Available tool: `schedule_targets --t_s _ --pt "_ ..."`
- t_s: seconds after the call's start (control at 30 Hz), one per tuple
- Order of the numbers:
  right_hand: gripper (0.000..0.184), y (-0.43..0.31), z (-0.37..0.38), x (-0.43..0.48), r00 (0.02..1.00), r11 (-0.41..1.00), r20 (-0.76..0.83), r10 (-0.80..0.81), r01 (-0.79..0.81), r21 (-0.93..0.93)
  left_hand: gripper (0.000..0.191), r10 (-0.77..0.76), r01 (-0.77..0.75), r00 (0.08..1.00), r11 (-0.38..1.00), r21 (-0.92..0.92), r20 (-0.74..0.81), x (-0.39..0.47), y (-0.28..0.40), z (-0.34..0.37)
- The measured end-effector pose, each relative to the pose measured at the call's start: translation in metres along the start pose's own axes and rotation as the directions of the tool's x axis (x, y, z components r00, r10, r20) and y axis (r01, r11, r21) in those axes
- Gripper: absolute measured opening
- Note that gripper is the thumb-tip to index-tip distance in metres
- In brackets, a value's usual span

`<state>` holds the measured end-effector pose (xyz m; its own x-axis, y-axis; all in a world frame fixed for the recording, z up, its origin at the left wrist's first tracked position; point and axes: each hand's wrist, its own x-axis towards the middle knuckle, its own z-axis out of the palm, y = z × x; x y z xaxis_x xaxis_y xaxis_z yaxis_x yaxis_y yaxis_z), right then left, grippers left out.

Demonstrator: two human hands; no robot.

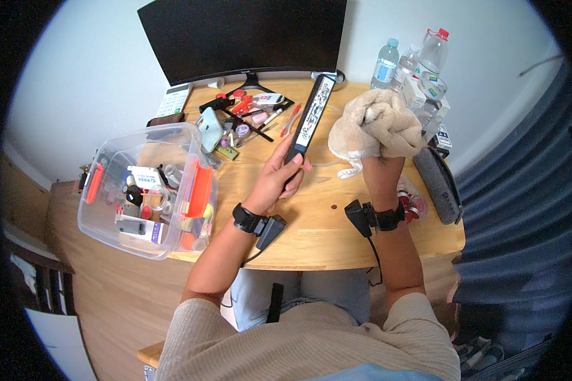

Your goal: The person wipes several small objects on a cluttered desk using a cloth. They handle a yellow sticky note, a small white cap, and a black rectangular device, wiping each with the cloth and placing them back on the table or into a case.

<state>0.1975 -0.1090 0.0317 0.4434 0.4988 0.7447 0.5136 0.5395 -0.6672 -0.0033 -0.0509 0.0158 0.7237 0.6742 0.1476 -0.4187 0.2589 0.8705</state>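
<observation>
My left hand (284, 172) is closed around the black handle of a flat, long folding fan or similar stick-shaped item (315, 114) with a speckled white face; its exact kind is unclear. The item points up and away over the wooden table (295, 243). To the right, a fluffy beige cloth bundle (381, 125) covers the fingers of my right hand (383, 164), so its grip is hidden. A small white braided end hangs from the bundle's lower left. Both wrists wear black straps with small black devices.
An open clear plastic bin (138, 138) of small items stands left. A heap of pens, a pale blue phone case (209, 129) and other things lies before the monitor (248, 38). Plastic bottles (386, 64) stand back right, above a grey zip case (436, 185).
</observation>
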Motion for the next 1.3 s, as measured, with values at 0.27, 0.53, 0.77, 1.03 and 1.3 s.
schedule_targets --t_s 0.27,0.53,0.77,1.03,1.3 --pt "0.052 0.018 -0.016 -0.003 0.996 0.995 0.037 0.076 -0.074 -0.064 0.063 -0.176 0.181 0.978 0.983 -0.042 0.109 -0.010 0.005 0.006" --pt "0.053 0.003 0.001 -0.009 0.905 0.998 0.421 0.053 -0.032 -0.056 0.055 -0.322 0.328 0.942 0.943 -0.053 0.089 -0.011 0.000 -0.002" --pt "0.053 0.015 -0.006 -0.008 0.980 0.985 0.142 0.140 -0.122 -0.123 0.050 -0.302 0.313 0.945 0.946 -0.081 0.127 -0.012 -0.003 0.004" --pt "0.053 0.019 -0.012 -0.006 0.971 0.971 0.002 0.238 -0.238 0.016 0.055 -0.303 0.324 0.942 0.933 -0.154 0.145 -0.011 -0.004 0.004" --pt "0.054 0.012 -0.001 -0.013 0.931 0.977 0.304 0.202 -0.212 0.000 0.053 -0.323 0.345 0.936 0.920 -0.183 0.143 -0.012 -0.002 0.000"
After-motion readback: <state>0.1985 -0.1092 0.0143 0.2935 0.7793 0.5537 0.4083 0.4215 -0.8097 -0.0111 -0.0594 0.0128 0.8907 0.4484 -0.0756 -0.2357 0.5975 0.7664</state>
